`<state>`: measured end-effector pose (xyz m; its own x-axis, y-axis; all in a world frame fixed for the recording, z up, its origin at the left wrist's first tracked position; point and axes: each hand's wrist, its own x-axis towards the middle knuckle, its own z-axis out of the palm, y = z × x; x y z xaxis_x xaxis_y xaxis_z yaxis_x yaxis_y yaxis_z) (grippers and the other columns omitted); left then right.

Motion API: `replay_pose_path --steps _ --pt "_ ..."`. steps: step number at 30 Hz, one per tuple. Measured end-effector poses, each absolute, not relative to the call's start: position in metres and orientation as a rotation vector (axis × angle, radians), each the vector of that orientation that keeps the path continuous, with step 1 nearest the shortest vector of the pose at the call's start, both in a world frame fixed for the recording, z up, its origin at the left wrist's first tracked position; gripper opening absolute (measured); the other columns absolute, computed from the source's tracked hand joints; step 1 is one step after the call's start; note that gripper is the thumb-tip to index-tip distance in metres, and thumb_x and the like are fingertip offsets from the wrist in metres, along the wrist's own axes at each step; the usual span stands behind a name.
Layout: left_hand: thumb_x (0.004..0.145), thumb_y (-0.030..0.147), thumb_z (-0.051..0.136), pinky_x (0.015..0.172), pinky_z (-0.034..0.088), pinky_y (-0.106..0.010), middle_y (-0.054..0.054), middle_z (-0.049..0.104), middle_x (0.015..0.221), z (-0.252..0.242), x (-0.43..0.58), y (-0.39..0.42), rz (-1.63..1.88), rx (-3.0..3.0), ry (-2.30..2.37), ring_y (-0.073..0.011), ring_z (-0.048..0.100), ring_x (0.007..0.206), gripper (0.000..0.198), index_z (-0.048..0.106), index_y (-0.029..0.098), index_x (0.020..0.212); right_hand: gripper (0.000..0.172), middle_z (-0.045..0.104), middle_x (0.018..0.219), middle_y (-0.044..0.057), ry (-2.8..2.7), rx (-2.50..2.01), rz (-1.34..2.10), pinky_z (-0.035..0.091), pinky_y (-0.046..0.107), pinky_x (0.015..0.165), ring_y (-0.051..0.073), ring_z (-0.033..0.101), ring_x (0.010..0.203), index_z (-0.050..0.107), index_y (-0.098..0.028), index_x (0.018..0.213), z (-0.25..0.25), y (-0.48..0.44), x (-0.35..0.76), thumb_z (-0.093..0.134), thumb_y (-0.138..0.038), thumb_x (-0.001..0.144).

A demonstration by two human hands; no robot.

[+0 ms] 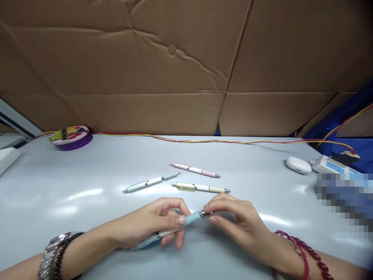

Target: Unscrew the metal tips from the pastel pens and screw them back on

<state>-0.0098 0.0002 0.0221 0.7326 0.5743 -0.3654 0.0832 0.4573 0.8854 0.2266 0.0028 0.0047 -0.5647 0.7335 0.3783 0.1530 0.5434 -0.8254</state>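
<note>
My left hand is closed round the barrel of a light-blue and white pen, thumb on top, and the pen's clip end shows below the palm. At its other end, the silver metal tip is pinched between the thumb and fingers of my right hand. Just beyond my hands lie a pale-green and white pen, a yellow and white pen and a pink and white pen, all flat on the grey table.
A purple round tape roll stands at the back left. Red and yellow wires run along the rear edge before a cardboard wall. To the right are a white earbud case, a power strip and a blurred-out patch.
</note>
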Motion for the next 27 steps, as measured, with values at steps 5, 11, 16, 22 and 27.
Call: replay_pose_path --steps 5,11,16,22,27 --pt "0.087 0.048 0.059 0.044 0.026 -0.016 0.001 0.060 0.059 0.019 -0.010 0.002 0.267 1.005 0.649 -0.0066 0.036 0.043 0.033 0.051 0.016 0.086 0.010 0.066 0.085 0.003 -2.091 -0.738 1.006 0.049 0.024 0.070 0.014 0.061 0.077 0.063 -0.020 0.096 0.007 0.001 0.227 0.058 -0.018 0.088" --pt "0.092 0.046 0.052 0.046 0.027 -0.017 0.002 0.059 0.061 0.022 -0.009 0.000 0.243 1.088 0.668 -0.0068 0.035 0.045 0.030 0.051 0.016 0.089 0.008 0.065 0.083 0.002 -2.141 -0.794 1.005 0.048 0.021 0.067 0.012 0.061 0.075 0.062 -0.019 0.095 0.008 0.000 0.227 0.057 -0.019 0.088" --pt "0.093 0.047 0.049 0.049 0.027 -0.017 0.002 0.058 0.061 0.025 -0.007 0.000 0.235 1.145 0.700 -0.0076 0.035 0.048 0.030 0.050 0.017 0.088 0.017 0.060 0.076 0.003 -2.232 -0.765 0.810 0.044 0.024 0.066 0.014 0.055 0.071 0.061 -0.018 0.091 0.005 0.002 0.226 0.048 -0.029 0.095" --pt "0.092 0.051 0.048 0.053 0.029 -0.020 0.002 0.057 0.063 0.029 -0.004 -0.004 0.201 1.211 0.736 -0.0092 0.035 0.050 0.035 0.050 0.017 0.090 0.051 0.050 0.064 0.002 -2.380 -0.723 0.627 0.038 0.027 0.061 0.015 0.044 0.063 0.055 -0.017 0.070 0.000 0.005 0.221 0.022 -0.041 0.100" --pt "0.095 0.047 0.045 0.054 0.030 -0.019 0.001 0.058 0.068 0.027 -0.005 -0.005 0.231 1.209 0.735 -0.0087 0.036 0.051 0.032 0.049 0.016 0.090 0.036 0.059 0.083 0.007 -2.375 -0.702 0.655 0.043 0.031 0.069 0.018 0.048 0.076 0.056 -0.016 0.098 0.001 0.003 0.222 0.035 -0.045 0.097"
